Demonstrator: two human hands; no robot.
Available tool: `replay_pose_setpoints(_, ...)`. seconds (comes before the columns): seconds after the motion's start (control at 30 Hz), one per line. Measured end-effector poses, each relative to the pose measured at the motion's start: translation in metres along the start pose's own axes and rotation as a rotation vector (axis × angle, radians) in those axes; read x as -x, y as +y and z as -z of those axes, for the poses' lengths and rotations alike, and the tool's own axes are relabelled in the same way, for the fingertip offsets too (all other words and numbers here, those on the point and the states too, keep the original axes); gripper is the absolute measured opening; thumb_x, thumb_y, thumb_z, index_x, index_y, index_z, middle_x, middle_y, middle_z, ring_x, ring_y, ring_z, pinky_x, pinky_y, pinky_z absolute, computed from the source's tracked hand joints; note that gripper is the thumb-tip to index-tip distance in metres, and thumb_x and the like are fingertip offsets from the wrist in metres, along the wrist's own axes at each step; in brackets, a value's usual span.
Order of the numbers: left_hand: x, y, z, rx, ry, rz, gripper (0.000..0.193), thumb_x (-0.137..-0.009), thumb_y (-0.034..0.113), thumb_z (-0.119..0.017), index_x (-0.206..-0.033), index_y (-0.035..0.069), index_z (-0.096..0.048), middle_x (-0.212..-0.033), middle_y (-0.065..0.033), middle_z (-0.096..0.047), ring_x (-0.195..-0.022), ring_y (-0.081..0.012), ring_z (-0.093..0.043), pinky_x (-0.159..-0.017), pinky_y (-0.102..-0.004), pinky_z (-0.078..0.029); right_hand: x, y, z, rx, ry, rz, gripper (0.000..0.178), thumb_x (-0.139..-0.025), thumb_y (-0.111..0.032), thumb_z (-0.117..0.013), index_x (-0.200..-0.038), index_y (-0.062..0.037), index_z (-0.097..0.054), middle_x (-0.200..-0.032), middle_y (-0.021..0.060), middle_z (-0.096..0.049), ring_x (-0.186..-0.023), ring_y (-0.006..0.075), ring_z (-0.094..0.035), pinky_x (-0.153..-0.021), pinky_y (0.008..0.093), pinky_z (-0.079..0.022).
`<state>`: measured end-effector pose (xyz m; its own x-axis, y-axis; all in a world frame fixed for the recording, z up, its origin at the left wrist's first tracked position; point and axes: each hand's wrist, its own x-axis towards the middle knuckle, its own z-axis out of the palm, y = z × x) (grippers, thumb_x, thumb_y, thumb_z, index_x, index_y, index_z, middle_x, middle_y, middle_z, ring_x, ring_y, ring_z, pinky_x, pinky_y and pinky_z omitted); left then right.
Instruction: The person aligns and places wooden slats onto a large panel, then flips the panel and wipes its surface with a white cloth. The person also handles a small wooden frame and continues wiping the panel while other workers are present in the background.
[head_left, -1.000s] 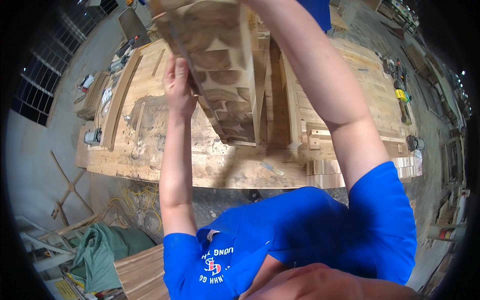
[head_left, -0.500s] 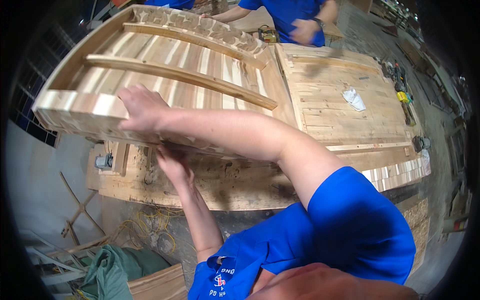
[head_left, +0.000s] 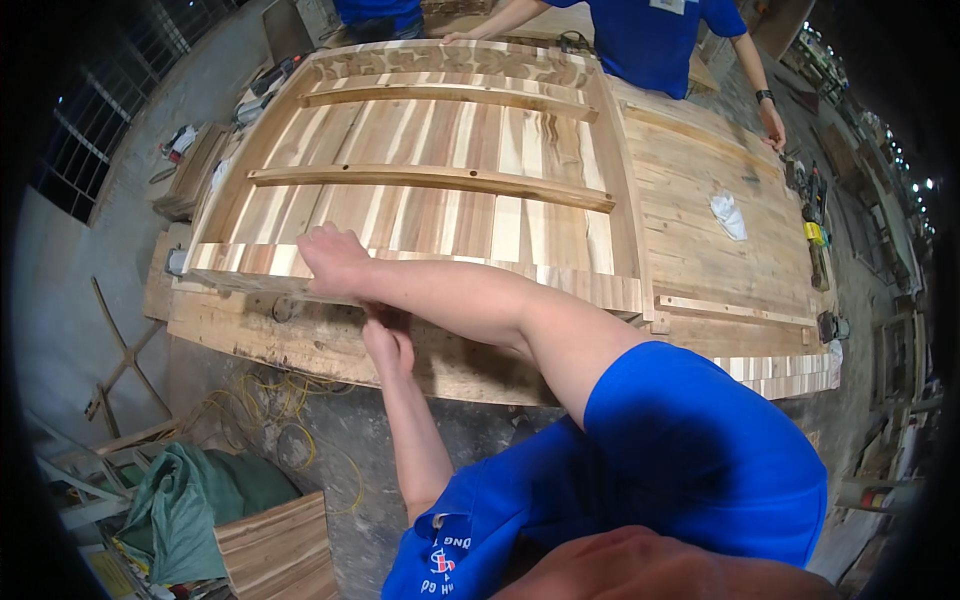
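Observation:
A large framed wooden panel (head_left: 425, 225), striped in light and brown wood with two crosswise battens, lies over the workbench. My right hand (head_left: 335, 262) grips its near rail, fingers over the top edge. Below it, my left hand (head_left: 388, 345) is at the panel's lower near edge; its fingertips are hidden under the panel and behind my right wrist. At the far rail, a co-worker's hand (head_left: 460, 38) touches the panel.
A second wooden panel (head_left: 700, 250) adjoins on the right, with a white cloth (head_left: 728, 216) on it. Tools (head_left: 815, 235) line its right edge. Yellow cord (head_left: 290, 400) lies on the floor beside a green sack (head_left: 200, 505). Two people in blue stand across the bench.
The striped panel has come down from a tilt to lie flatter, shifting right, and both my hands moved with it. The co-worker's right-side hand moved out toward the tools.

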<state>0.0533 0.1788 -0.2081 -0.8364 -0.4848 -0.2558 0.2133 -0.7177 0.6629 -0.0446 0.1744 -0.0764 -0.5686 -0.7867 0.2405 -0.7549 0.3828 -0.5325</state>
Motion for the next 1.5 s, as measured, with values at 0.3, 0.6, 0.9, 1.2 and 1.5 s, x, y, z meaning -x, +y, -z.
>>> replay_pose_setpoints(0.3,0.025,0.048,0.001,-0.360,0.376,-0.337,0.065,-0.097,0.039,-0.038,-0.144,0.000,-0.015,-0.152,-0.0146,-0.013,-0.140,-0.0243,-0.012,-0.113,-0.0365,-0.013,-0.003,0.046,-0.051,0.109,-0.092,-0.116,0.042,-0.067,-0.017,-0.067,-0.103,0.0006,-0.053,-0.104,0.0168,-0.056,-0.104,0.0321,-0.050,-0.080,0.0457,-0.045)
replay_pose_setpoints(0.6,-0.049,0.029,-0.013,-0.488,0.412,-0.125,0.087,-0.090,0.053,-0.046,-0.146,0.006,0.000,-0.151,-0.0157,-0.013,-0.140,-0.0240,-0.014,-0.113,-0.0399,-0.017,0.019,0.085,-0.001,0.052,-0.129,-0.006,0.054,-0.079,-0.031,-0.064,-0.123,-0.0026,-0.049,-0.116,0.0180,-0.055,-0.113,0.0313,-0.049,-0.095,0.0424,-0.042)
replay_pose_setpoints(0.9,-0.062,0.006,-0.039,-0.631,0.475,-0.093,0.104,-0.083,0.025,-0.067,-0.143,0.005,0.016,-0.150,-0.0232,-0.004,-0.135,-0.0352,-0.024,-0.110,-0.0472,-0.028,0.280,0.246,0.271,-0.095,0.463,-0.577,0.041,-0.088,-0.029,-0.061,-0.119,-0.0037,-0.056,-0.107,0.0061,-0.061,-0.096,0.0154,-0.057,-0.083,0.0287,-0.045)
replay_pose_setpoints(1.2,0.015,-0.102,-0.116,-1.064,-0.105,-1.290,0.061,-0.095,0.012,-0.037,-0.145,0.002,-0.003,-0.151,-0.0200,-0.005,-0.139,-0.0335,-0.011,-0.114,-0.0483,-0.015,0.586,0.185,0.319,-0.420,1.533,-0.917,0.035,-0.094,-0.028,-0.051,-0.121,-0.0047,-0.050,-0.100,0.0079,-0.064,-0.081,0.0104,-0.057,-0.075,0.0257,-0.049)
replay_pose_setpoints(1.5,0.043,-0.162,-0.169,-1.488,-0.021,-1.389,0.070,-0.092,0.058,-0.027,-0.138,0.006,-0.032,-0.143,-0.0184,-0.029,-0.136,-0.0346,-0.021,-0.109,-0.0548,-0.016,0.759,0.172,0.315,-0.524,1.889,-0.778,0.040,-0.097,-0.030,-0.042,-0.126,-0.0020,-0.044,-0.104,0.0150,-0.059,-0.078,0.0189,-0.054,-0.075,0.0332,-0.046)
